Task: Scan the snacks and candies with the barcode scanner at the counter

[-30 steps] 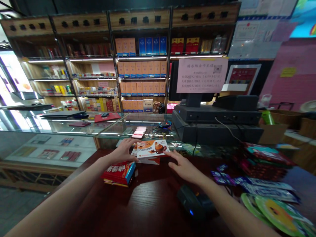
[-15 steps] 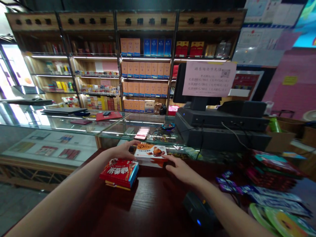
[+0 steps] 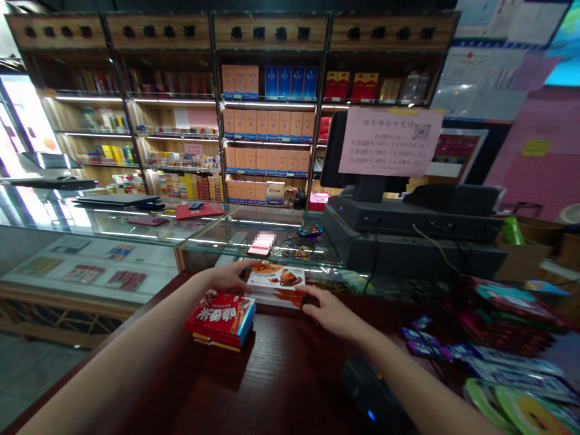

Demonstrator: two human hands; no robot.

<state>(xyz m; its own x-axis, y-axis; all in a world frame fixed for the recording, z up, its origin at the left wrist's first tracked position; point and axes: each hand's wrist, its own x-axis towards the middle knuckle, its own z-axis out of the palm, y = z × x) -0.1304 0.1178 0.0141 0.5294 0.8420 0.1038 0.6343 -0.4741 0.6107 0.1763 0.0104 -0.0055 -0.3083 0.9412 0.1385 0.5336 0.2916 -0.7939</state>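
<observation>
A white and orange Dove chocolate box (image 3: 277, 279) lies on what looks like another such box, at the far edge of the dark wooden counter. My left hand (image 3: 230, 278) grips the left end, thumb at the near corner and fingers curling over the far edge. At the opposite end, my right hand (image 3: 324, 308) presses its fingertips to the near right corner; part of its grip is hidden. Just below my left wrist sits a stack of red snack boxes (image 3: 222, 320), with a yellow edge showing underneath.
Behind the boxes a glass display case (image 3: 217, 235) carries a phone (image 3: 260, 246) and a lit mouse (image 3: 310, 231). A cash-register terminal (image 3: 408, 223) stands at right. A black scanner (image 3: 369, 389) lies under my right forearm, near purple-wrapped sweets (image 3: 421, 344) and other packets.
My right hand has moved slightly inward along the Dove box's right end. My left hand keeps its place at the left end. The view has shifted a little.
</observation>
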